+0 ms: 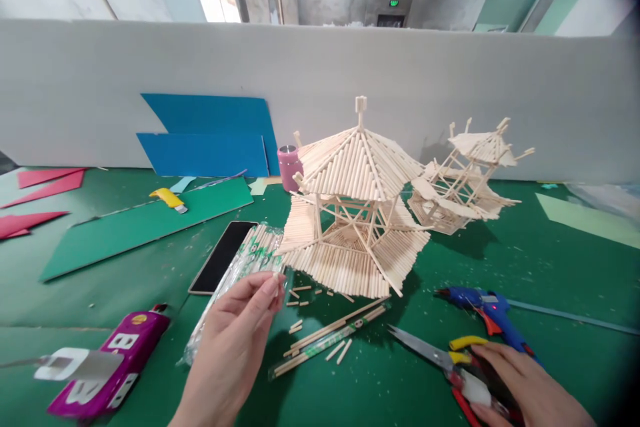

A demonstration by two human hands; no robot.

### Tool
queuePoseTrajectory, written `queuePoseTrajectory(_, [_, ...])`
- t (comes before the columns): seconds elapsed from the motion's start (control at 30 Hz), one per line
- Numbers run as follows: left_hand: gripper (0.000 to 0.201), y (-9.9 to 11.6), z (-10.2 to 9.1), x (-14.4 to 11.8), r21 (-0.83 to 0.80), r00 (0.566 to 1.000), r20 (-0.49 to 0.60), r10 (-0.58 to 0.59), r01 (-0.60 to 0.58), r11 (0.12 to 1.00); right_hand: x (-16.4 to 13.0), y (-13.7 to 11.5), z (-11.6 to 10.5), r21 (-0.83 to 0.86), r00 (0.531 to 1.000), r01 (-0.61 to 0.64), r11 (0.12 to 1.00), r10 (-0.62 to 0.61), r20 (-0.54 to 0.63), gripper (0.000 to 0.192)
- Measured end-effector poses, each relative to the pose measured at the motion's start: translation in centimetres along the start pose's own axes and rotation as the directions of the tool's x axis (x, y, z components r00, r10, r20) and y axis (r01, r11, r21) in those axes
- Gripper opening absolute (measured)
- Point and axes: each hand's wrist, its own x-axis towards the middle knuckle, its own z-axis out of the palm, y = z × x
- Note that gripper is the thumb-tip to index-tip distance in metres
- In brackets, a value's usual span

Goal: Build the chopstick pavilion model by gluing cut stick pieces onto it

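My left hand (235, 340) is closed in a pinch, with a tiny pale bit of wooden stick (276, 275) at the fingertips. It is in front of a two-tier stick pavilion (360, 167) and over a plastic pack of chopsticks (225, 300). At the lower right, my right hand (520, 380) curls around a red-handled hand tool (465, 403), whose head is partly hidden. Scissors (423, 347) with yellow handles lie against that tool. A blue glue gun (475, 299) rests just beyond my right hand. Cut stick pieces (340, 350) and a wrapped chopstick pair (330, 340) lie between my hands.
A smaller stick pavilion (463, 177) stands at back right, near a pink bottle (289, 168). Leftward are a phone (220, 260), purple power strip (113, 367), yellow cutter knife (169, 199) and green board (150, 230). Blue boards (205, 153) lean against a white partition (75, 93).
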Motion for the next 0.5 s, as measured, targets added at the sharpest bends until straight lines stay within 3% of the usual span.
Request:
queuePoseTrajectory(0.1, [0.01,0.2,0.3,-0.2,-0.004,0.999,0.015,0.029,-0.029,1.0,1.9,-3.0,-2.5,0.093,0.992,0.043,0.995,-0.032,-0.124,0.026])
queuePoseTrajectory(0.2, [0.008,-0.7,1.7,-1.5,0.044,0.983,0.175,-0.059,0.052,0.998,4.3,-7.6,-5.0,0.25,0.922,0.265,0.931,-0.17,-0.347,0.017])
queuePoseTrajectory(0.27, [0.013,-2.1,2.9,-2.7,0.114,0.919,0.346,-0.189,0.159,0.981,5.8,-10.6,-6.1,0.331,0.875,0.379,0.864,-0.218,-0.432,0.026])
queuePoseTrajectory(0.37, [0.018,-4.2,4.2,-4.1,0.086,0.787,0.53,-0.317,0.322,0.943,7.0,-13.3,-6.7,0.488,0.855,0.503,0.713,-0.329,-0.401,0.034])
queuePoseTrajectory(0.5, [0.022,-5.3,4.2,-4.5,0.042,0.711,0.581,-0.397,0.461,0.886,7.5,-13.9,-6.4,0.645,0.883,0.47,0.602,-0.334,-0.331,0.031])
